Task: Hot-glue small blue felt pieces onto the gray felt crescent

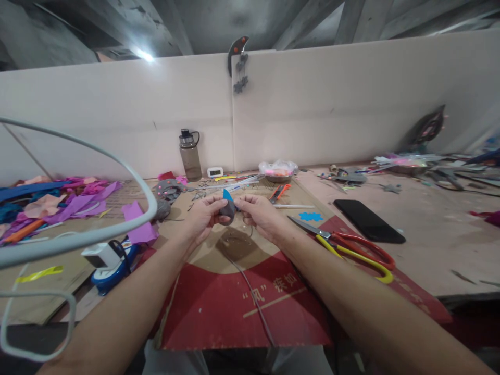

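Left hand (201, 219) and right hand (261, 213) each pinch their grip on one grey-blue piece (228, 207) above cardboard (211, 312) printed "风"; one scissors (351, 247), one phone (369, 221), one bottle (190, 156) nearby

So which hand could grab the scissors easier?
Probably the right hand: the scissors lie just beside it on the cardboard, blades pointing toward it. The left hand is farther away, across the grey-and-blue piece that both hands pinch.
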The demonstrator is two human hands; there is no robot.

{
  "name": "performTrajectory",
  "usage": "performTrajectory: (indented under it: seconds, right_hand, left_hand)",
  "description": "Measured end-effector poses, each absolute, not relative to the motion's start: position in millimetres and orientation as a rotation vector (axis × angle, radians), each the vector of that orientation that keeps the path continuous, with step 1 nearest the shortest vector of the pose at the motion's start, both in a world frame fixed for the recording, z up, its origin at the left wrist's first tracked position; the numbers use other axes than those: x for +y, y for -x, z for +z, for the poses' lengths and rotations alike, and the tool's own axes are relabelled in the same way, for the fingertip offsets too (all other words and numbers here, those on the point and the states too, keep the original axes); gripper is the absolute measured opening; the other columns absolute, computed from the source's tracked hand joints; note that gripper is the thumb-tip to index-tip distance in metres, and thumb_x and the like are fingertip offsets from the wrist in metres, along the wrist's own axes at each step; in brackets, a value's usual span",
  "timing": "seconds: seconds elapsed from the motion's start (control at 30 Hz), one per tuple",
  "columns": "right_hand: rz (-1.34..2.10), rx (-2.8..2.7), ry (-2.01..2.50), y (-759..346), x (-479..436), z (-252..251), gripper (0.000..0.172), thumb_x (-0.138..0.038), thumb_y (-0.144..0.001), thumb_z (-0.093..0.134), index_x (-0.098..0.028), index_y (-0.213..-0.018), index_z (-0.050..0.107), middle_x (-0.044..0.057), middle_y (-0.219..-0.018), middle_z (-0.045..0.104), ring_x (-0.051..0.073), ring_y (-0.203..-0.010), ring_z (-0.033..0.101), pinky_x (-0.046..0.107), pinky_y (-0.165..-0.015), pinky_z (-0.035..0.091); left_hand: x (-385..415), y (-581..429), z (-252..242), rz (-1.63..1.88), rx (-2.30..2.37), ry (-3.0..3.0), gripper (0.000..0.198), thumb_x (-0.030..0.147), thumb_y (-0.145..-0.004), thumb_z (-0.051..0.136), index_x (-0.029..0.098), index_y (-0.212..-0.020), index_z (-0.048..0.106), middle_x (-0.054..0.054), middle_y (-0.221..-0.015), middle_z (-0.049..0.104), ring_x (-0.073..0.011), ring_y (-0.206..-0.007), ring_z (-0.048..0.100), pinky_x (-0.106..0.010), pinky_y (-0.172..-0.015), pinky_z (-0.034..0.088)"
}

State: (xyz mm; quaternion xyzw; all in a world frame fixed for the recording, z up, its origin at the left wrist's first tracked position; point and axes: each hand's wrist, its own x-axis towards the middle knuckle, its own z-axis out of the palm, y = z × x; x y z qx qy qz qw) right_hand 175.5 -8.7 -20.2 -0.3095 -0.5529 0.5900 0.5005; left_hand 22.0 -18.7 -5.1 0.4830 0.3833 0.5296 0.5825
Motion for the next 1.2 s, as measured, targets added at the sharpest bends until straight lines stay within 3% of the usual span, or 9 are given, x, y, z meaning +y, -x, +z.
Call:
performTrajectory:
  seconds: [0.3, 0.77, 1.07, 1.2]
  right_hand:
    - [1.386, -1.359, 0.779, -175.7, -9.7, -21.4, 0.029, -0.044, -0.068, 0.066, -0.018, -0.067, 0.053, -0.006, -0.058, 0.039, 0.007, -0.052, 0.030, 0.021, -0.045, 0.021]
    - [1.471, -1.327, 0.727, -173.7, -15.2, -17.0, 0.031, -0.045, -0.068, 0.067, -0.019, -0.068, 0.049, -0.008, -0.053, 0.037, 0.006, -0.048, 0.027, 0.020, -0.044, 0.018]
    - [1.328, -1.337, 0.801, -166.1, -13.8, -21.1, 0.026, -0.042, -0.069, 0.064, -0.019, -0.070, 0.053, -0.006, -0.056, 0.043, 0.006, -0.048, 0.031, 0.021, -0.044, 0.022]
    - [1.256, -1.339, 0.802, -165.0, -10.3, -24.1, 0.024, -0.041, -0.071, 0.062, -0.018, -0.070, 0.054, -0.006, -0.057, 0.045, 0.006, -0.048, 0.032, 0.023, -0.044, 0.023]
  left_hand:
    - [-18.3, -22.6, -7.3, 1.235, 0.876, -1.162, 0.023, 0.029, -0.064, 0.075, 0.012, -0.075, 0.064, -0.002, -0.069, 0.062, -0.0087, -0.057, 0.056, -0.019, -0.047, 0.052]
    - [-17.7, -24.0, -10.3, 1.317, 0.801, -1.141, 0.031, 0.028, -0.061, 0.079, 0.014, -0.078, 0.058, 0.000, -0.068, 0.060, -0.0082, -0.055, 0.055, -0.019, -0.048, 0.050]
    - [-17.0, -30.5, -16.5, 1.463, 0.882, -1.177, 0.033, 0.031, -0.062, 0.077, 0.014, -0.081, 0.057, 0.000, -0.071, 0.059, -0.0085, -0.057, 0.055, -0.021, -0.049, 0.047]
    - [-18.2, -33.4, -19.2, 1.526, 0.893, -1.234, 0.030, 0.029, -0.067, 0.073, 0.015, -0.086, 0.056, 0.000, -0.076, 0.062, -0.0100, -0.063, 0.059, -0.025, -0.060, 0.051]
